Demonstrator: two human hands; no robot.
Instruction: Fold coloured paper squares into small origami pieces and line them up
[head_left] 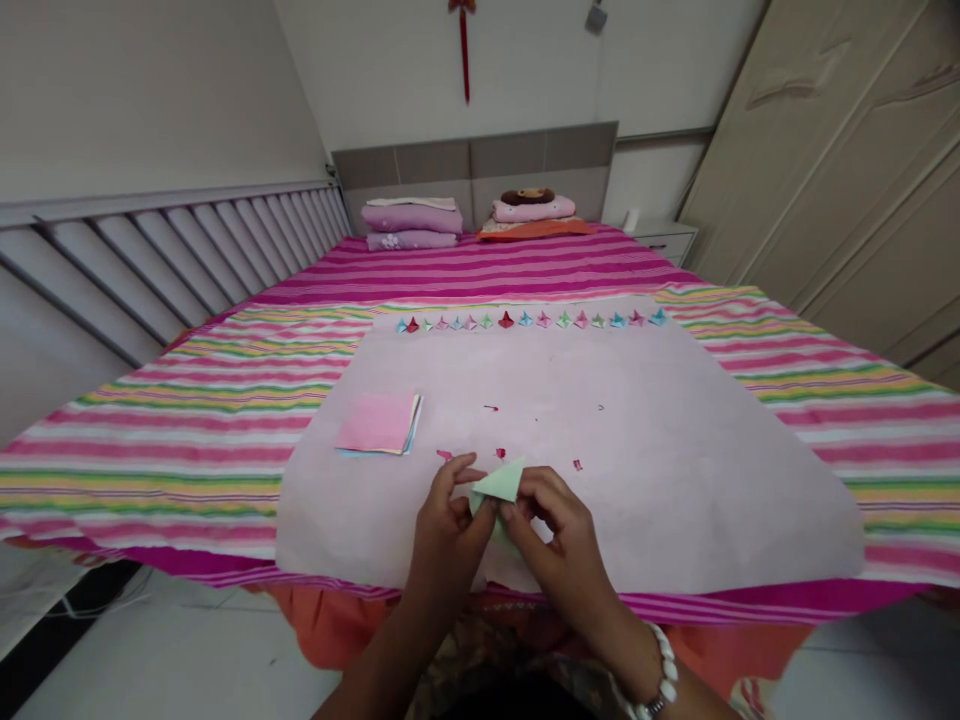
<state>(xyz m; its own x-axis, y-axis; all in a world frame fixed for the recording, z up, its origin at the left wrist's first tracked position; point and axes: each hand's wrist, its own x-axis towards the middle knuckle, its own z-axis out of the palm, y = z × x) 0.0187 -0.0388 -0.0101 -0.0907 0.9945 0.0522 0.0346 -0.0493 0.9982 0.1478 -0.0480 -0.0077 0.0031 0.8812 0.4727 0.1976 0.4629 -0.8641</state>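
Note:
Between my two hands is a partly folded piece of light green paper (504,482), held just above the near part of a pale sheet (675,480). My left hand (452,525) pinches its lower left side, thumb against the fold and the index finger raised. At the right, my right hand (559,520) grips the paper with thumb and curled fingers. The lower part of the paper is partly hidden behind the thumbs. Left of my hands lies a stack of square coloured paper (377,422), pink on top.
A row of small folded paper figures (506,319) in several colours runs along the sheet's far edge. Small red scraps (577,465) lie beyond my hands. The sheet rests on a striped bed (187,420), with folded bedding (412,220) by the headboard and a rail (187,230) at left.

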